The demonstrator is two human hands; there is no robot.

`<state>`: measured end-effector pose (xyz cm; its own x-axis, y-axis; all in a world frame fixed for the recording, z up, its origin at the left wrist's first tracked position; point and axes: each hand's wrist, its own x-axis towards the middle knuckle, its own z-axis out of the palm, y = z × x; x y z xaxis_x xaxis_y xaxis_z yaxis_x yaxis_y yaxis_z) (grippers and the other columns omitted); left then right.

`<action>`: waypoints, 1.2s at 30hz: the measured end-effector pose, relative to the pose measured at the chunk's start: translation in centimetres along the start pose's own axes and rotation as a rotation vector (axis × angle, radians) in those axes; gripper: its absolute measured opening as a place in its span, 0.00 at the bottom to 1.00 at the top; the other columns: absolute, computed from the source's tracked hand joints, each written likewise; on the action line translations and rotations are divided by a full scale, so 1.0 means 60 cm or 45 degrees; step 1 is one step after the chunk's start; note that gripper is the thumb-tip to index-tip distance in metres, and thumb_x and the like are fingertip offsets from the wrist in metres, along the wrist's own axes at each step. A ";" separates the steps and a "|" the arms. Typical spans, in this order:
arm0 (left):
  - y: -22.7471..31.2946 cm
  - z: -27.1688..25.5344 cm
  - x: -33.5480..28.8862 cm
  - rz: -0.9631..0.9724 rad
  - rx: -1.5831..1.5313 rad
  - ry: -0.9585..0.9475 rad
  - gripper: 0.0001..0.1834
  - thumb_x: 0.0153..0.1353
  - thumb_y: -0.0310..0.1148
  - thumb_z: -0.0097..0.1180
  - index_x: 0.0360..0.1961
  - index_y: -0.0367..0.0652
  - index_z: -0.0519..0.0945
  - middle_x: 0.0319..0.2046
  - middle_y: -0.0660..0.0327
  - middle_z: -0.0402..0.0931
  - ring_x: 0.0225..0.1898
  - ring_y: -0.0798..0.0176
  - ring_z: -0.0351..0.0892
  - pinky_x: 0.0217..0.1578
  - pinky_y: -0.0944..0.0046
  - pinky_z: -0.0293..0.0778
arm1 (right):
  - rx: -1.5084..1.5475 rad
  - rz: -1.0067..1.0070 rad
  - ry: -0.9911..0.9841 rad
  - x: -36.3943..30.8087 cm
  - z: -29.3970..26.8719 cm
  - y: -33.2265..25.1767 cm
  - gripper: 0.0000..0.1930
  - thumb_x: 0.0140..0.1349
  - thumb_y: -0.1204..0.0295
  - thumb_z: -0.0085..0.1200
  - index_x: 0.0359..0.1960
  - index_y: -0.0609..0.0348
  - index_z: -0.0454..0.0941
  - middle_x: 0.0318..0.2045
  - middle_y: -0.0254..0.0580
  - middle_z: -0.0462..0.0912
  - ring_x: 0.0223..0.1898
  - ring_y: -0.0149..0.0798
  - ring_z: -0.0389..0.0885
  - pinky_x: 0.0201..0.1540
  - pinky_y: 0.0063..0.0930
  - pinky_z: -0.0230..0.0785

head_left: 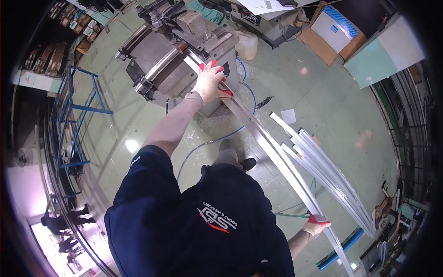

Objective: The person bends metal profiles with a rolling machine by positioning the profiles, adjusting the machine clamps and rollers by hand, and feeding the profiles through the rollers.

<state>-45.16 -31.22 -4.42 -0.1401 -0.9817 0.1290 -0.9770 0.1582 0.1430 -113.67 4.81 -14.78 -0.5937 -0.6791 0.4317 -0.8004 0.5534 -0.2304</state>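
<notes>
A long silvery metal profile (273, 147) runs slantwise from the machine (170, 76) at upper centre down to the lower right. My left hand (211, 84), in a white glove with red fingertips, is closed around it close to the machine. The profile's far end lies at the machine's head, beside a round brown part. Farther down its length my right hand (316, 226), gloved the same way, grips the profile; some of its fingers are hidden behind it. The near end runs out toward the lower picture edge.
Several pale profiles (330, 180) lie together to the right of the held one. A blue hose (207, 141) curves across the floor. On the left stands a blue metal frame (74, 115); a cardboard box (332, 30) and a white jug (247, 45) sit at the back.
</notes>
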 end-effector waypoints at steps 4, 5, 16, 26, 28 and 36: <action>-0.043 0.027 -0.019 0.017 -0.118 0.104 0.37 0.38 0.58 0.81 0.48 0.52 0.85 0.69 0.58 0.68 0.79 0.38 0.48 0.75 0.27 0.48 | -0.127 0.589 0.230 0.076 -0.113 -0.245 0.40 0.70 0.50 0.63 0.72 0.67 0.65 0.70 0.59 0.69 0.68 0.55 0.71 0.74 0.47 0.60; -0.043 0.032 -0.015 0.014 -0.130 0.111 0.37 0.38 0.58 0.81 0.48 0.52 0.85 0.69 0.58 0.68 0.79 0.38 0.48 0.75 0.27 0.48 | 0.244 0.457 -0.063 0.084 -0.128 -0.299 0.38 0.71 0.52 0.63 0.72 0.66 0.66 0.70 0.57 0.69 0.69 0.53 0.71 0.74 0.46 0.61; -0.107 0.007 0.008 -0.499 -0.400 0.242 0.73 0.38 0.53 0.84 0.79 0.42 0.50 0.77 0.32 0.48 0.80 0.28 0.44 0.79 0.35 0.40 | -0.161 -0.525 -1.251 0.102 -0.057 -0.548 0.31 0.66 0.36 0.56 0.46 0.52 0.90 0.34 0.59 0.88 0.42 0.65 0.87 0.47 0.54 0.78; -0.139 0.019 0.020 -0.496 -0.443 0.293 0.63 0.44 0.58 0.79 0.77 0.43 0.59 0.73 0.35 0.61 0.77 0.35 0.57 0.78 0.37 0.45 | -0.032 -0.498 -1.246 0.128 -0.017 -0.555 0.32 0.62 0.37 0.64 0.40 0.59 0.89 0.23 0.56 0.82 0.30 0.55 0.85 0.37 0.46 0.75; -0.139 0.013 0.020 -0.514 -0.441 0.279 0.62 0.45 0.58 0.78 0.76 0.44 0.60 0.72 0.35 0.62 0.77 0.35 0.57 0.78 0.37 0.44 | -0.058 -0.474 -1.281 0.140 -0.009 -0.557 0.31 0.63 0.38 0.65 0.40 0.60 0.89 0.22 0.54 0.82 0.28 0.51 0.85 0.35 0.44 0.75; -0.138 0.018 0.027 -0.556 -0.446 0.215 0.64 0.45 0.59 0.79 0.77 0.45 0.58 0.74 0.35 0.59 0.78 0.34 0.53 0.79 0.37 0.40 | -0.021 -0.468 -1.369 0.161 0.012 -0.555 0.30 0.65 0.42 0.65 0.37 0.63 0.87 0.20 0.45 0.81 0.25 0.38 0.82 0.31 0.38 0.73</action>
<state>-37.50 -34.26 -6.45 0.3198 -0.9377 0.1360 -0.8230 -0.2038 0.5302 -92.80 -20.55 -3.55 -0.0927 -0.8590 -0.5035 -0.9443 0.2363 -0.2292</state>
